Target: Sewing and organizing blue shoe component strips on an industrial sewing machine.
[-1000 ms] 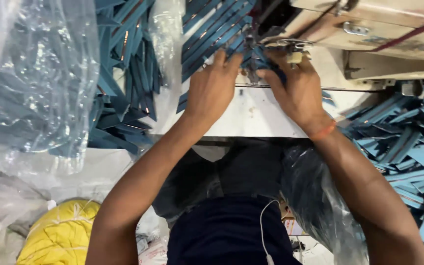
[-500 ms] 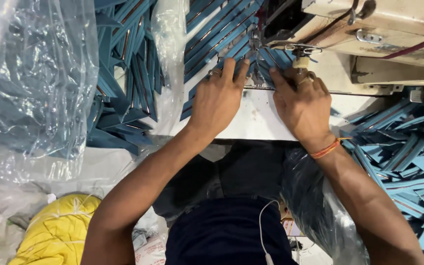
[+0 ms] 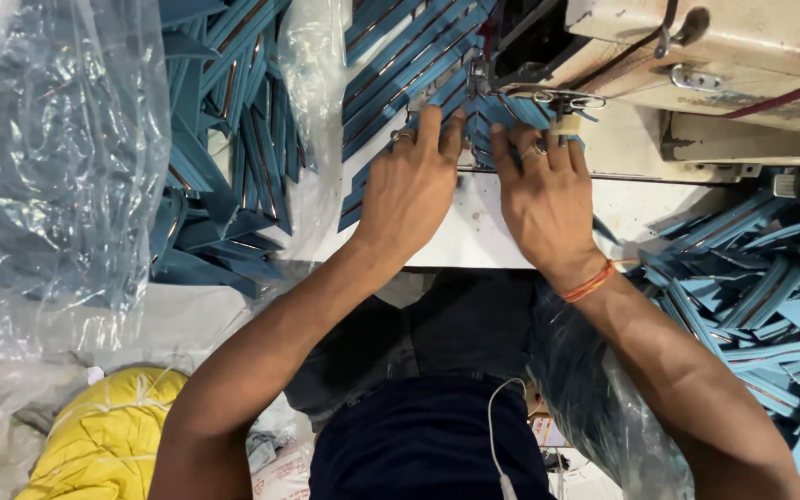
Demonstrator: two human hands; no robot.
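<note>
Pressing flat, the left hand (image 3: 411,190) and right hand (image 3: 545,196) lie fingers-extended on a blue fabric strip (image 3: 497,118) at the sewing machine (image 3: 696,69), apparently under its needle; more strips (image 3: 752,296) are heaped right.

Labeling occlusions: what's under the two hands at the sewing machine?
Blue fabric strips run under the left hand and right hand, on the white table. The needle area is hidden behind the fingers.

My arms bare, no sleeves. Orange thread band on right wrist (image 3: 589,282). Ring on left hand (image 3: 407,190), at its 12 o'clock; ring on right hand (image 3: 548,199) too. Dark navy top, dark trousers, thin white cable down front.
</note>
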